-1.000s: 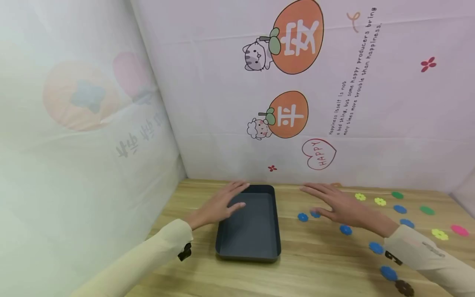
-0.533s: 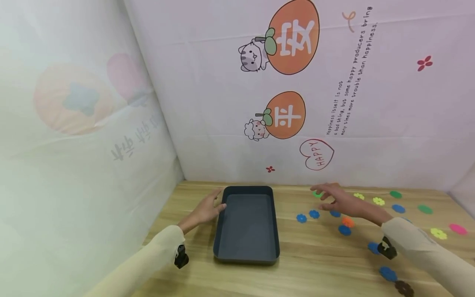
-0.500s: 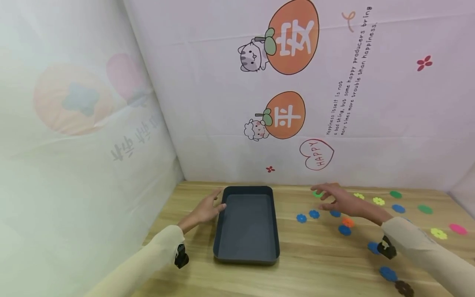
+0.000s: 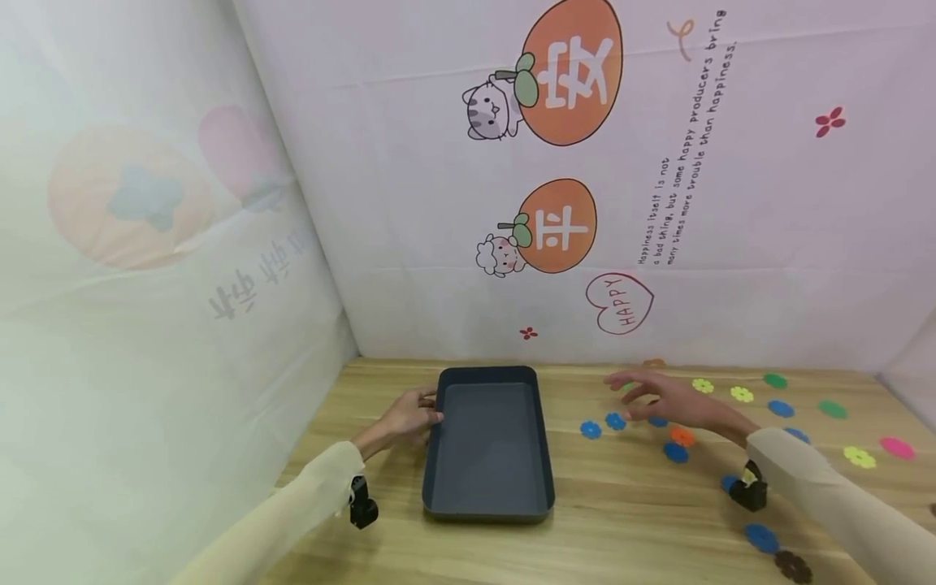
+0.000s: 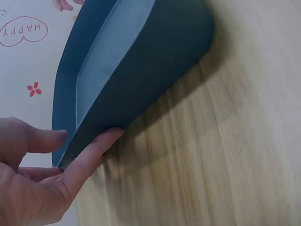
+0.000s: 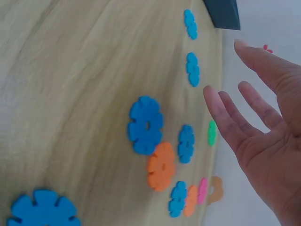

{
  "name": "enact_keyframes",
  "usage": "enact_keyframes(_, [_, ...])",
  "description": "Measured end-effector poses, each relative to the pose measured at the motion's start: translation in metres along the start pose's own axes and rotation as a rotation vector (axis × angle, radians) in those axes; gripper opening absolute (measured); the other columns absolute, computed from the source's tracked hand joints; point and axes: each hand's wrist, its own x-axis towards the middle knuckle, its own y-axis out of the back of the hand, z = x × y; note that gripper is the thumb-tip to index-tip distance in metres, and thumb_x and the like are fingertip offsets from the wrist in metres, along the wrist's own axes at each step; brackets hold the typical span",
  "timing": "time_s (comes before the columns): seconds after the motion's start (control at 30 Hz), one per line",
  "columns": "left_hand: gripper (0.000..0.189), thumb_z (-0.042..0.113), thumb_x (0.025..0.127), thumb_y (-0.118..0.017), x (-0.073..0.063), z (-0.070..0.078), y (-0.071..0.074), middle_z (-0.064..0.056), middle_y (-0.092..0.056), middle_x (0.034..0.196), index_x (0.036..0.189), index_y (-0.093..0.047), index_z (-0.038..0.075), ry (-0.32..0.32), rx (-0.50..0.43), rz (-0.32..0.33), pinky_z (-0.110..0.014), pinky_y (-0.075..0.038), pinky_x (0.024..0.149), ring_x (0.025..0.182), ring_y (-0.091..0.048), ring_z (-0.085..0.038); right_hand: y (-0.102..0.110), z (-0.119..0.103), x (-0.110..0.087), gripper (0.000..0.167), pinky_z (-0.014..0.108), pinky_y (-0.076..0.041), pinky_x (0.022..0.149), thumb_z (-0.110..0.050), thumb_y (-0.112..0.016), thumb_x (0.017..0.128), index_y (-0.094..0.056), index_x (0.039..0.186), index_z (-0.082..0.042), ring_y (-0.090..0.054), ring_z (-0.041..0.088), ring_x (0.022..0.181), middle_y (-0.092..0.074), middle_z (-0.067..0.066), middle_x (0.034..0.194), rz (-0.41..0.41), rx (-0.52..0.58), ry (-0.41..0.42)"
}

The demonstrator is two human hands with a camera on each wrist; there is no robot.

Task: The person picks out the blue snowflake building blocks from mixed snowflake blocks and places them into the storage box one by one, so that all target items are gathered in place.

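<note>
While the dark grey tray [image 4: 488, 455] is lying on the wooden table [image 4: 621, 520] just to the right of our left grip [image 4: 405, 416], its long left wall is running between our thumb and fingers. We are pinching that wall in its far half: the thumb [image 5: 44, 139] is crossing over the rim toward the inside, and a finger [image 5: 87, 157] is pressing along the outside, its tip low against the wall. Our left grip is therefore narrowed to little more than the wall itself.

Our right grip [image 4: 673, 402] is hovering well apart from the tray, on its right, with the fingers spread from one another and loosely bent, the thumb standing away from them. Around it, flat flower-shaped pieces are lying on the table: two blue pieces [image 4: 591, 429] are sitting between it and the tray, and an orange piece [image 4: 682, 436] is touching a blue one. Farther right we are seeing yellow pieces [image 4: 742, 394] and a pink piece [image 4: 898, 448]. Behind the table, a printed cloth [image 4: 768, 292] is hanging.
</note>
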Motion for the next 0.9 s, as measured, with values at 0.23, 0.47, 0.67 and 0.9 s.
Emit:
enact_keyframes(0.23, [0.058, -0.005, 0.101, -0.062, 0.006, -0.002, -0.008, -0.034, -0.052, 0.149, 0.155, -0.043, -0.006, -0.030, -0.008, -0.016, -0.044, -0.068, 0.070, 0.128, -0.061, -0.047, -0.002, 0.006, -0.003, 0.061, 0.032, -0.065, 0.087, -0.013, -0.074, 0.099, -0.048, 0.150, 0.006, -0.060, 0.053, 0.122, -0.052, 0.033, 0.148, -0.020, -0.014, -0.002])
enact_keyframes(0.47, [0.059, -0.002, 0.102, -0.061, 0.011, 0.003, -0.010, -0.036, -0.049, 0.151, 0.158, -0.041, -0.004, -0.003, -0.074, -0.064, -0.043, -0.068, 0.065, 0.125, -0.064, -0.045, -0.008, 0.015, 0.000, 0.062, 0.034, -0.064, 0.093, -0.011, -0.075, 0.098, -0.047, 0.149, 0.008, -0.059, 0.053, 0.122, -0.054, 0.035, 0.143, -0.035, 0.007, 0.009])
enact_keyframes(0.67, [0.059, -0.003, 0.103, -0.060, 0.014, 0.003, -0.014, -0.036, -0.046, 0.153, 0.158, -0.040, -0.003, 0.019, -0.123, -0.071, -0.042, -0.069, 0.067, 0.130, -0.060, -0.047, -0.016, 0.020, 0.002, 0.060, 0.037, -0.060, 0.097, -0.009, -0.075, 0.097, -0.048, 0.146, 0.011, -0.059, 0.048, 0.119, -0.058, 0.033, 0.137, -0.037, -0.004, 0.055])
enact_keyframes(0.9, [0.059, -0.003, 0.103, -0.057, 0.018, 0.001, -0.016, -0.036, -0.045, 0.154, 0.159, -0.038, -0.004, 0.030, -0.159, -0.082, -0.042, -0.069, 0.067, 0.129, -0.061, -0.046, -0.019, 0.026, 0.006, 0.055, 0.028, -0.059, 0.091, -0.007, -0.076, 0.095, -0.053, 0.141, 0.012, -0.060, 0.043, 0.115, -0.061, 0.031, 0.134, -0.015, -0.024, 0.040])
